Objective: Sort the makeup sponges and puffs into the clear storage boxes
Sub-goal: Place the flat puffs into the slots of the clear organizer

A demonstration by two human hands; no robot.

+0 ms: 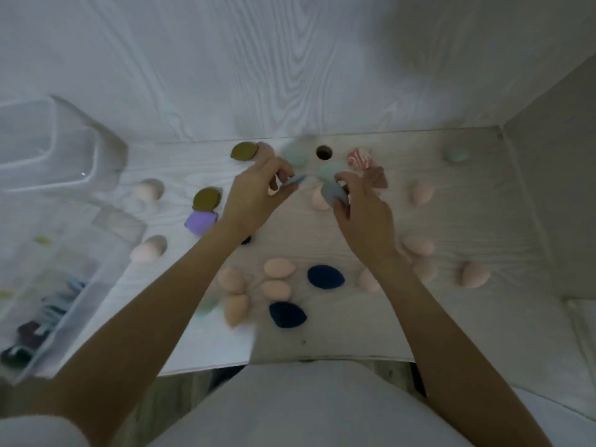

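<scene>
Both bare arms reach toward the bench's (467,201) far edge, where the left hand (254,191) pinches a flat grey-blue puff (293,181) in curled fingers and the right hand (361,204) grips a grey sponge (333,193) just beside it.

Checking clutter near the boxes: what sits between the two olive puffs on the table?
Head view: nothing. Bare tabletop separates the far olive puff from the near olive puff. The purple sponge lies just beyond the near one, touching it.
</scene>
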